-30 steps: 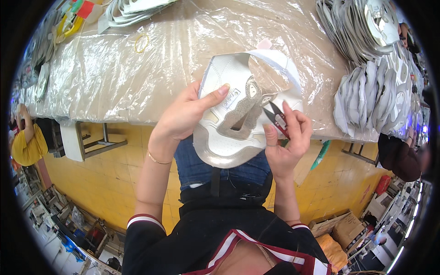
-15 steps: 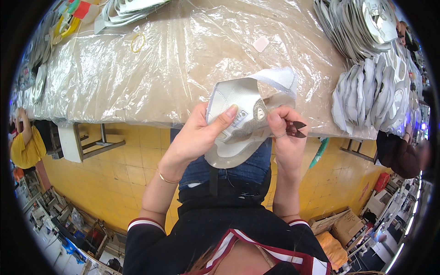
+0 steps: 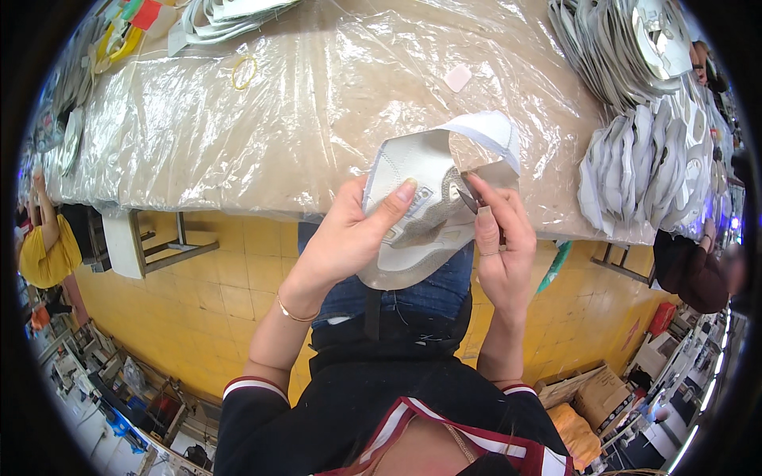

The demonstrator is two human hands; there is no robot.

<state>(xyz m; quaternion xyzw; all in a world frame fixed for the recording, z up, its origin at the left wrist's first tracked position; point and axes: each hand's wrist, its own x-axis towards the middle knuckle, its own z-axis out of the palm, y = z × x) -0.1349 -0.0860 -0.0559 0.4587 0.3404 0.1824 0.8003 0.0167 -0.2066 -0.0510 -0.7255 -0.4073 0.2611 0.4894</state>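
Note:
A white and grey shoe upper (image 3: 414,165) is held up over my lap at the table's near edge. My left hand (image 3: 349,234) is closed on its left side, the thumb pressed flat on the outer face. In my right hand (image 3: 506,242) is a small pair of thread snips (image 3: 468,201), mostly covered by the fingers. Their blades point up and left, close by the perforated grey part of the upper. Whether the blades touch it, I cannot tell.
Clear plastic film covers the table (image 3: 317,119). Stacks of shoe uppers (image 3: 635,163) stand at the right, with another stack (image 3: 230,20) at the far left. A pale pink square piece (image 3: 458,78) and a yellow rubber band (image 3: 244,73) lie on the film. Other people sit at both sides.
The snips have swung from pointing right, away from the upper, to pointing left at it. My right hand's fingers have re-gripped them; my left hand keeps its hold.

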